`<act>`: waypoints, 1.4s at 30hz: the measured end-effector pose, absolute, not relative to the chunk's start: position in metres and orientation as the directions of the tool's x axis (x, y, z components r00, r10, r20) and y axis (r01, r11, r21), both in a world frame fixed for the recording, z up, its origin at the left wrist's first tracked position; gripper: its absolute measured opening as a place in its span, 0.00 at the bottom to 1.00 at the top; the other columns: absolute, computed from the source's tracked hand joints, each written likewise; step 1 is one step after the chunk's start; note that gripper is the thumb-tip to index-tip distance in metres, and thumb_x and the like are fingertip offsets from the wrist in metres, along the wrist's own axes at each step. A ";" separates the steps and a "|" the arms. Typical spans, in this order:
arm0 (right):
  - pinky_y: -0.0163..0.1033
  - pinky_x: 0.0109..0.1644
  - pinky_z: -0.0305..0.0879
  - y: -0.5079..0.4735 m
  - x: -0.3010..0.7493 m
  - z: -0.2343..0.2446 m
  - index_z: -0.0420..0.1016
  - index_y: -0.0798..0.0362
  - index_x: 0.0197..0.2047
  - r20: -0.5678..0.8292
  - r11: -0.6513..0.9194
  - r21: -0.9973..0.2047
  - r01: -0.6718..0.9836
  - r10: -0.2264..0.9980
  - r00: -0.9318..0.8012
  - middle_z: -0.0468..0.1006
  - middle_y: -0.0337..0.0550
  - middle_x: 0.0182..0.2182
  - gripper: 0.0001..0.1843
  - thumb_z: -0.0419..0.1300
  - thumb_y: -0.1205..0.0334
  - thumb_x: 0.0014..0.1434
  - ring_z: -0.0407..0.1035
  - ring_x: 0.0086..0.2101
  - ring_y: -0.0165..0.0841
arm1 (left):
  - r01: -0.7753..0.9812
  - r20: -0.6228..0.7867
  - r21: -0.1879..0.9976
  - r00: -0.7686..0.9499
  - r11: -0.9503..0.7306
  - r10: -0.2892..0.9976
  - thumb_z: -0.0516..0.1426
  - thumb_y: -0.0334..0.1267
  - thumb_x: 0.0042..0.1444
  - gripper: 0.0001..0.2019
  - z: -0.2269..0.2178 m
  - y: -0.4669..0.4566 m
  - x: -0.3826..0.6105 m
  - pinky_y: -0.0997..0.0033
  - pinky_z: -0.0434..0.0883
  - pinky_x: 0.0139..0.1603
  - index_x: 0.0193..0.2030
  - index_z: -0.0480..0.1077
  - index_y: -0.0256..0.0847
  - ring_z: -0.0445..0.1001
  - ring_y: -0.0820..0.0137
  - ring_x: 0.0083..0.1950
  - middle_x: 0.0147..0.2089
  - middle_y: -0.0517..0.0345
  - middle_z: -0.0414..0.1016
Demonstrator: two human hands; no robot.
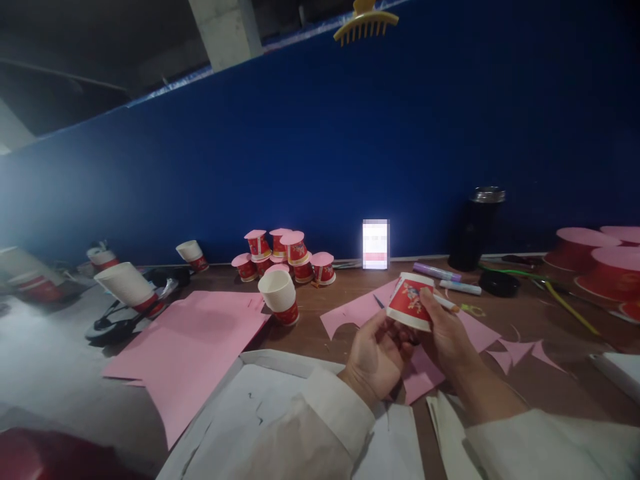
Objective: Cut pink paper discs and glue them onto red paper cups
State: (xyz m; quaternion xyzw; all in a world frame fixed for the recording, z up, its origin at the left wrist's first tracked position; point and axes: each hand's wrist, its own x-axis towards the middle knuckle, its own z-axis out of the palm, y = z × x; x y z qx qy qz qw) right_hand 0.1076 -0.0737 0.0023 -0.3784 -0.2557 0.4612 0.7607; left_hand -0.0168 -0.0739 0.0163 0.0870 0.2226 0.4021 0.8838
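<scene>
A short red paper cup [410, 299] with a floral print and white edges is held tilted over the table. My right hand [450, 337] is closed around its right side, thumb across the printed wall. Below and to the left, my left hand [377, 357] has curled fingers, with its thumb at the cup's lower rim; part of its grip is hidden. A white pen-like stick with an orange-brown end [446, 304] shows beside my right hand; whether the hand holds it, I cannot tell. Cut pink paper [345, 315] lies underneath.
Short red cups topped with pink paper [295, 248] are stacked at the back. A tall paper cup [279, 293] stands left of my hands, near pink sheets [195, 333]. Markers [437, 272], a black flask [475, 230] and larger pink-topped containers [613, 270] are on the right.
</scene>
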 end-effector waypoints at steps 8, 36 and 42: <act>0.41 0.31 0.77 -0.073 0.104 0.007 0.75 0.47 0.39 0.024 0.260 -0.832 -0.490 0.899 0.437 0.81 0.37 0.31 0.28 0.78 0.40 0.43 0.76 0.29 0.37 | -0.722 -0.347 0.209 0.576 0.660 0.740 0.57 0.28 0.62 0.07 0.021 -0.067 -0.021 0.81 0.63 0.24 0.31 0.72 0.33 0.65 0.78 0.25 0.26 0.59 0.67; 0.43 0.46 0.74 -0.098 0.103 0.011 0.79 0.47 0.49 0.845 0.443 -0.397 0.803 0.518 0.132 0.85 0.44 0.42 0.08 0.61 0.61 0.68 0.79 0.40 0.38 | -0.799 -0.239 0.459 0.311 0.389 0.920 0.67 0.30 0.54 0.03 0.009 -0.058 -0.014 0.72 0.75 0.45 0.33 0.78 0.33 0.79 0.72 0.36 0.33 0.53 0.80; 0.44 0.49 0.74 -0.098 0.101 0.015 0.79 0.47 0.48 0.853 0.444 -0.358 0.821 0.513 0.095 0.85 0.44 0.41 0.08 0.59 0.62 0.69 0.80 0.40 0.38 | -0.789 -0.220 0.489 0.302 0.373 0.928 0.67 0.30 0.53 0.02 0.009 -0.060 -0.014 0.74 0.74 0.44 0.33 0.79 0.33 0.77 0.73 0.34 0.32 0.54 0.79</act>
